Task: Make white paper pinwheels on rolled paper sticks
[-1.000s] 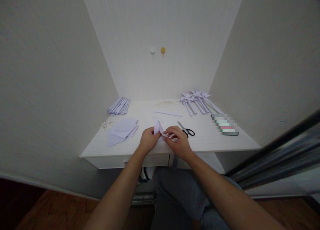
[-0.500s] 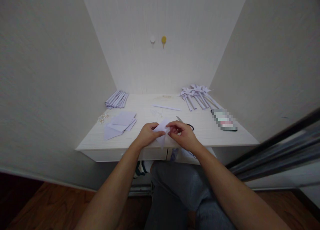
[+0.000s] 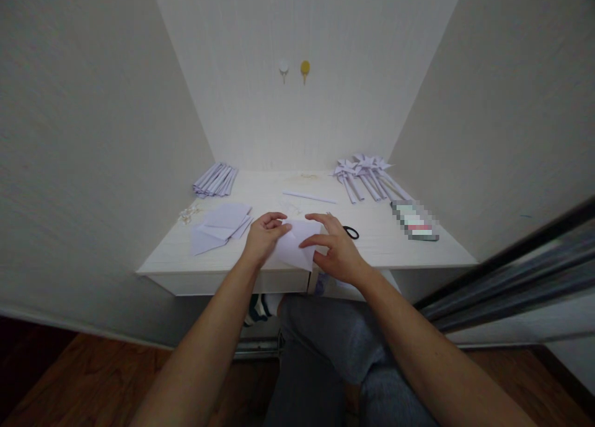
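Note:
A sheet of white paper (image 3: 294, 247) is held over the desk's front edge, spread out, with its lower corner hanging past the edge. My left hand (image 3: 264, 238) pinches it at the left, thumb on top and fingers curled behind. At the right side of the sheet, my right hand (image 3: 337, 247) has its fingers spread apart, one fingertip lying on the paper. Scissors with a black handle (image 3: 352, 232) lie just beyond my right hand, their blades mostly hidden by it. A single rolled paper stick (image 3: 309, 198) rests on the desk behind the sheet.
Left on the desk (image 3: 372, 248) are a bundle of paper sticks (image 3: 216, 180), loose paper sheets (image 3: 223, 222) and a pile of small pale bits (image 3: 189, 213). Paper pinwheels (image 3: 365, 173) lie back right, near a phone (image 3: 415, 220). Walls enclose both sides.
The paper was folded narrow between both hands and now lies spread wider. My right hand's fingers have gone from a pinch to spread, and my left hand has shifted slightly left.

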Demonstrator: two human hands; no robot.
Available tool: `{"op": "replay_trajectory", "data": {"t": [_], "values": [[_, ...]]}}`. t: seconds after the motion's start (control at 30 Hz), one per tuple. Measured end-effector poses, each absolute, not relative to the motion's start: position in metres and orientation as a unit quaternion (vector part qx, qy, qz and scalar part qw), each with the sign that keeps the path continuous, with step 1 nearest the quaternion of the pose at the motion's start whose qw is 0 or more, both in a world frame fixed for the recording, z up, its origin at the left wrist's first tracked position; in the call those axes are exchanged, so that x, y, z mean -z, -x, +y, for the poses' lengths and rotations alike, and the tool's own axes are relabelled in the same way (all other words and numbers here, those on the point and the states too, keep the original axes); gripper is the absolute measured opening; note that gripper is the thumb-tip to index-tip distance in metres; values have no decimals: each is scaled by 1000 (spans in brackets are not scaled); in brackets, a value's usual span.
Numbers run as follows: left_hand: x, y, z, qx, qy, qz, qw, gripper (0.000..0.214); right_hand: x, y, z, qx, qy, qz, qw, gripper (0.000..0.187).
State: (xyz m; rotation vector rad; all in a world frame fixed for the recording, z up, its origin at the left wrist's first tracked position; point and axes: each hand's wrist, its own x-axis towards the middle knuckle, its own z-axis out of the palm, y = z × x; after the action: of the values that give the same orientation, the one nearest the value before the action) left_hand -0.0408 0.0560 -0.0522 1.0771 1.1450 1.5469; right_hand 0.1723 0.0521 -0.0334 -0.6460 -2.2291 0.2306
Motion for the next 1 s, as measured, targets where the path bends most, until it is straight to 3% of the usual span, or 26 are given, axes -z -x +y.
{"op": "replay_trajectory", "data": {"t": [0.4,0.57,1.0], "values": [[47,39,52,-603,-430,465,484,39,34,-172,49,-187,271,-879,344,21],[48,39,52,-613,-426,474,468,36,28,-173,46,-120,252,-891,358,18],[50,40,55,-622,-417,495,441,34,20,-175,36,-15,257,-927,273,20]]}}
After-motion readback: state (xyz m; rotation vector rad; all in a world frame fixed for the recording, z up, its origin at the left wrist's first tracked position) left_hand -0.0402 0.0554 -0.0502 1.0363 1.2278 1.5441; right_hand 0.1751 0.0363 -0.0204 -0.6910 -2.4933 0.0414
